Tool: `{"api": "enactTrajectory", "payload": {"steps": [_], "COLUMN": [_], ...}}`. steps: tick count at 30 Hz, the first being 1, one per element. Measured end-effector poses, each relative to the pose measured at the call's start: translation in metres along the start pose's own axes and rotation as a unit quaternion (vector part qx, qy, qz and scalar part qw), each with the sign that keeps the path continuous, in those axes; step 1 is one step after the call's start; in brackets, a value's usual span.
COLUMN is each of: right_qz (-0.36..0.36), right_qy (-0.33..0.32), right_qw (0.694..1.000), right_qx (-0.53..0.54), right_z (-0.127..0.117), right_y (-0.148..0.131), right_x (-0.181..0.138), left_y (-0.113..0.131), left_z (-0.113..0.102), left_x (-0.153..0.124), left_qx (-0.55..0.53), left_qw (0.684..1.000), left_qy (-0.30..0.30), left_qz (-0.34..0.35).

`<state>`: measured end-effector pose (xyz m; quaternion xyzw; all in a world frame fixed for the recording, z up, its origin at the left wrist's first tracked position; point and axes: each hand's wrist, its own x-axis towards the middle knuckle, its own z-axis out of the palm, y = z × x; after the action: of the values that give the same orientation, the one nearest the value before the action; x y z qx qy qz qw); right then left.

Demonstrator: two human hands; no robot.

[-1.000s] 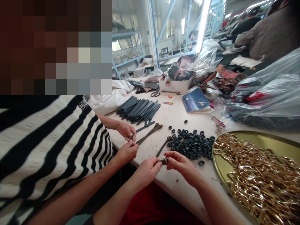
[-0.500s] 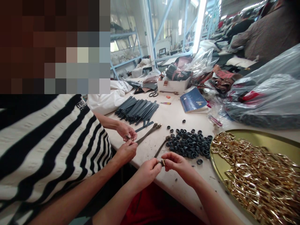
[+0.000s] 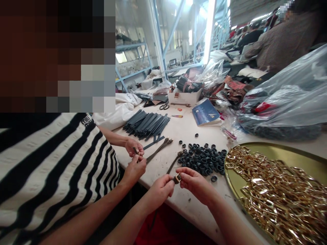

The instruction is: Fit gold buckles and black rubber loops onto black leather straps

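Observation:
My left hand [image 3: 161, 188] pinches the end of a narrow dark strap [image 3: 153, 220], whose tail hangs down below the table edge. At that end sits a gold-coloured buckle [image 3: 178, 178], and the fingertips of my right hand [image 3: 195, 183] are closed on its far side. Just beyond my hands lies a heap of small black loops [image 3: 201, 158]. Another strap [image 3: 173, 162] rests on the table between my left hand and the heap.
A co-worker's hands [image 3: 135, 160] hold a small gold and dark piece at left. A gold tray [image 3: 236, 185] of gold buckles [image 3: 283, 194] stands right. Dark strips [image 3: 145, 124], scissors [image 3: 164, 106], a blue booklet [image 3: 206, 112] and plastic bags [image 3: 283, 102] lie farther back.
The buckle between my hands has turned and shows more of its frame. The co-worker's hands have shifted on their own piece. The whole view has swung slightly.

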<state>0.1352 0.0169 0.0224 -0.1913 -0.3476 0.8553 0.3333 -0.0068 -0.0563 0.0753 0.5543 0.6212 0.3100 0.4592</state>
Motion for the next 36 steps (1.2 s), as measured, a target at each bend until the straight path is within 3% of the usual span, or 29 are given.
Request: {"api": "enactTrajectory", "payload": {"steps": [12, 18, 27, 36], "right_qz": [0.025, 0.028, -0.003, 0.012], "right_qy": [-0.041, -0.044, -0.048, -0.038], "right_qw": [0.998, 0.998, 0.997, 0.997], "right_qx": [0.047, 0.046, 0.052, 0.065], "right_z": [0.001, 0.002, 0.008, 0.014], "right_y": [0.001, 0.004, -0.003, -0.004], "right_x": [-0.002, -0.001, -0.006, -0.006], "left_y": [-0.003, 0.004, 0.000, 0.005], "left_z": [0.001, 0.004, 0.002, 0.000], "left_x": [0.000, -0.002, -0.002, -0.005], "left_qx": [-0.099, -0.081, -0.077, -0.084], "left_qw": [0.995, 0.997, 0.997, 0.995], "left_qy": [-0.026, -0.013, -0.017, -0.039], "left_qz": [0.014, -0.013, 0.017, 0.029]}}
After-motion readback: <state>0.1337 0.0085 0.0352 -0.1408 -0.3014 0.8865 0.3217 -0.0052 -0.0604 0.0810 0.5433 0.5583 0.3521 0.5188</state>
